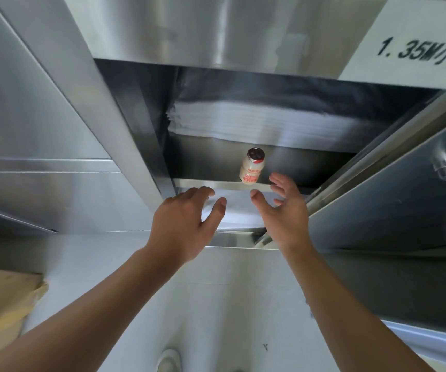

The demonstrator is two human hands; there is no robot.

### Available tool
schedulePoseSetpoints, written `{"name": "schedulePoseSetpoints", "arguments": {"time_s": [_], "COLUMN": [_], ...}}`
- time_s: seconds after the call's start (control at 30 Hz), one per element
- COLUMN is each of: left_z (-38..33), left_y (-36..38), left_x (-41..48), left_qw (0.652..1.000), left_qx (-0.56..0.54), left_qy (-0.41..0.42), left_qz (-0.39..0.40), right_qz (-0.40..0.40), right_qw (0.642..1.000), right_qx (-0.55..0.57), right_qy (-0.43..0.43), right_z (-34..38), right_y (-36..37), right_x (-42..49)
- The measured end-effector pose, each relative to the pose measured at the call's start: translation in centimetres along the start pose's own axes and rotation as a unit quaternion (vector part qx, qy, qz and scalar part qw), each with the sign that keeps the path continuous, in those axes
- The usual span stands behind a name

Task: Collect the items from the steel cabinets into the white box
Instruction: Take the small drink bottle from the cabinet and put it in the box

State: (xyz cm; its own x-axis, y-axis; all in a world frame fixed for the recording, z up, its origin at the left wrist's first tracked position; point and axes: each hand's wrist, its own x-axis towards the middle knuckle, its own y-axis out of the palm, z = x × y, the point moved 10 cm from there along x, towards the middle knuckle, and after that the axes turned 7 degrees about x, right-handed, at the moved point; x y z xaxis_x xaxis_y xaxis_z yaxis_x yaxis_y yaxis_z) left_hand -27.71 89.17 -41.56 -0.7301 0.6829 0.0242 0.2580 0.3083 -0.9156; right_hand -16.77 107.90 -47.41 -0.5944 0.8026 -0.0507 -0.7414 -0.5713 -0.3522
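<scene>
Both hands reach toward the open steel cabinet point(141, 124), holding nothing. The right hand point(286, 210) is spread wide, fingers just at 5 o'clock of the small upright bottle point(252, 167) (red foil cap). The left hand point(184, 221), loosely open, hovers at 7 o'clock.

Pale floor point(216, 304), brown sack point(4, 299)

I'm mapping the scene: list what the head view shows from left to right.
Brown bag → left hand → bottle → right hand → cabinet door knob.
</scene>
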Motion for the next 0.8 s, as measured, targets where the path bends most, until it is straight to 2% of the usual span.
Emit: {"name": "schedulePoseSetpoints", "arguments": {"time_s": [0.3, 0.47, 0.67, 0.8], "left_z": [1.1, 1.4, 1.4, 0.6], "left_y": [0.8, 0.1, -1.0, -3.7], "left_x": [0.2, 0.1, -2.0, -4.5], "left_qw": [1.0, 0.999, 0.999, 0.999], "left_qx": [-0.02, -0.018, -0.009, 0.014], "left_qy": [-0.022, -0.03, -0.032, -0.027], "left_qz": [0.004, -0.001, 0.031, 0.044], "right_qz": [-0.02, -0.018, 0.003, 0.015], "right_qw": [0.998, 0.999, 1.0, 0.999], "right_qx": [0.0, 0.022, 0.007, 0.028], "right_qy": [-0.053, -0.037, -0.027, -0.036], "right_z": [1.1, 1.1, 1.4, 4.9], "right_y": [2.7, 2.9, 1.2, -1.1], "right_x": [3.4, 3.6, -1.1, -5.0]}}
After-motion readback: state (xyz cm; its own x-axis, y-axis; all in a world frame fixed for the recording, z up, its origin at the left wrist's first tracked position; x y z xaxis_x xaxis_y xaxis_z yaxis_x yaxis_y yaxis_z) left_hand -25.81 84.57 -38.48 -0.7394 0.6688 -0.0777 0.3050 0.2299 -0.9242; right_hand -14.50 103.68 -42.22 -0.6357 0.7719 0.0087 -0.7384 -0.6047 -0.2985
